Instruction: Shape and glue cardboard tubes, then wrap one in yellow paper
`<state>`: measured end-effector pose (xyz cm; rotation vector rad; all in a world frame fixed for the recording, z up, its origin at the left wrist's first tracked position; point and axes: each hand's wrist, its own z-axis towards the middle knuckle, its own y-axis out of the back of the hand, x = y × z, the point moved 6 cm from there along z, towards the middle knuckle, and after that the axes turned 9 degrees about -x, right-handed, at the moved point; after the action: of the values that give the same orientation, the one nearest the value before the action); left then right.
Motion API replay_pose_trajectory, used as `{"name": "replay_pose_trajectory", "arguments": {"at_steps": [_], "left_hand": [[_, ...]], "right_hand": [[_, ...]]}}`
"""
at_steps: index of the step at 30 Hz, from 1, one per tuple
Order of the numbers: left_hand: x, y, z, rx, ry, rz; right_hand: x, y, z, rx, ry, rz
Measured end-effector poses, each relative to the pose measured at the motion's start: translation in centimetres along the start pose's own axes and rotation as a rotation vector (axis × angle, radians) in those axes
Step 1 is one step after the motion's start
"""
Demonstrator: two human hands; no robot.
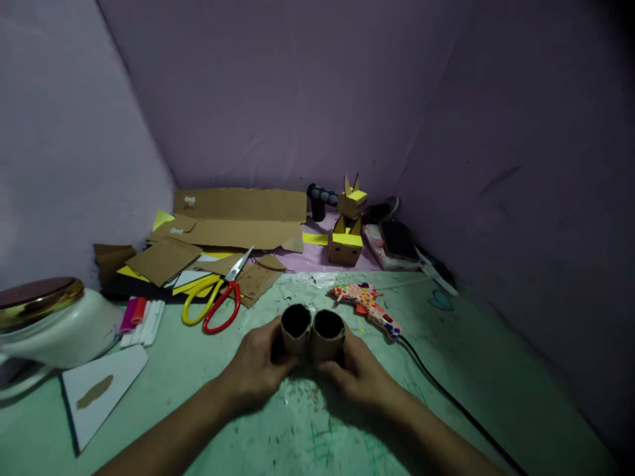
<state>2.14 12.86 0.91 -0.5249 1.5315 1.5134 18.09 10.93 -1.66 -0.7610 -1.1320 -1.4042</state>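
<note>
Two short brown cardboard tubes stand side by side in front of me, their dark open ends facing up. My left hand (262,362) is closed around the left cardboard tube (296,342), thumb at the front. Around the right cardboard tube (327,345) my right hand (358,373) is closed in the same way. The tubes touch or nearly touch along their inner sides. Just beyond my right hand lies a glue gun (367,305) covered in a colourful pattern. Scissors (223,301) with one yellow and one red handle lie beyond my left hand.
Flat cardboard pieces (238,231) lie at the back left. Yellow-topped cardboard box figures (346,248) and a phone (398,239) are at the back right. On the left are a white ceramic pot (84,330), markers (143,324) and a white sheet (106,390). A black cord (456,403) trails right.
</note>
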Motion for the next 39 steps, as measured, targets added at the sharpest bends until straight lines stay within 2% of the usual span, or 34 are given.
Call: {"name": "replay_pose_trajectory", "arguments": {"at_steps": [5, 9, 14, 17, 20, 22, 25, 29, 31, 33, 39], "left_hand": [[0.1, 0.2, 0.0, -0.041, -0.021, -0.064], [0.0, 1.9, -0.4, -0.180, -0.036, -0.087], [-0.1, 6.2, -0.7, -0.332, -0.026, -0.027], [0.7, 9.5, -0.6, -0.361, 0.064, 0.045], [2.0, 12.5, -1.2, -0.411, 0.135, 0.075], [2.8, 13.5, -2.0, -0.431, 0.157, 0.081], [3.9, 12.8, -3.1, -0.346, 0.212, 0.133], [4.7, 9.3, -4.0, -0.125, 0.263, 0.093], [4.8, 7.9, -4.2, -0.052, 0.266, 0.062], [5.0, 7.2, -4.2, -0.034, 0.265, 0.050], [5.0, 7.2, -4.3, -0.039, 0.229, 0.035]], "right_hand": [[0.0, 0.5, 0.3, -0.030, -0.094, 0.064], [0.8, 1.5, 0.5, -0.125, -0.156, 0.141], [1.1, 2.5, 0.2, -0.251, -0.199, 0.179], [1.9, 2.2, 0.4, -0.294, -0.229, 0.132], [3.7, 0.1, 1.4, -0.240, -0.222, 0.122], [4.7, -2.2, 2.3, -0.175, -0.212, 0.173], [5.0, -5.6, 3.5, -0.088, -0.136, 0.185], [3.4, -8.6, 3.7, 0.073, 0.010, 0.017], [2.7, -9.2, 3.3, 0.146, 0.078, -0.088], [2.5, -9.3, 3.0, 0.180, 0.116, -0.143], [2.9, -9.4, 2.9, 0.175, 0.107, -0.115]]}}
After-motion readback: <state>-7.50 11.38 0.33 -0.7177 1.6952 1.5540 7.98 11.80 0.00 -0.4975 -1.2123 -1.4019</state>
